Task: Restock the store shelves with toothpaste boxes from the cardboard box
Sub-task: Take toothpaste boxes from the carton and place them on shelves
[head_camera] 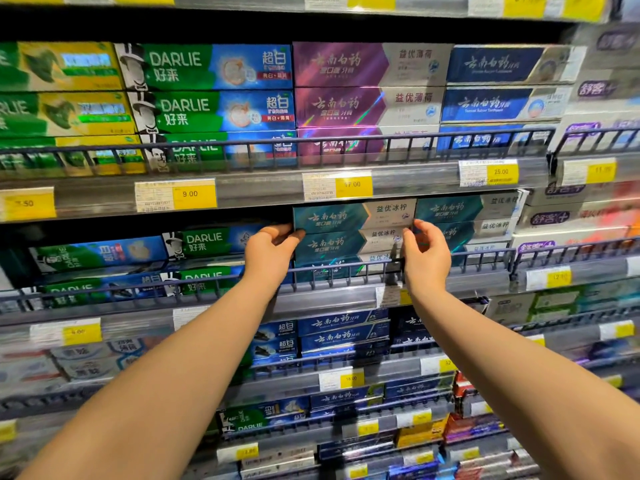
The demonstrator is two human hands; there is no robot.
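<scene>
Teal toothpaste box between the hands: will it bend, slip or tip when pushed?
Probably stiff: the teal toothpaste box has straight edges. Glossy print may slip between left hand and right hand. Flat on its stack, unlikely to tip.

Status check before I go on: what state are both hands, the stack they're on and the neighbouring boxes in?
teal stack: three boxes lying flat behind the shelf rail, held at both ends.
left hand: grips its left end.
right hand: pinches its right end.
Darlie box: askew on the same shelf.

The wire rail [346, 266] partly hides the lowest of the teal boxes [332, 242]; the far-right boxes [602, 88] blur; small print on the price tag [154, 199] is unreadable.
</scene>
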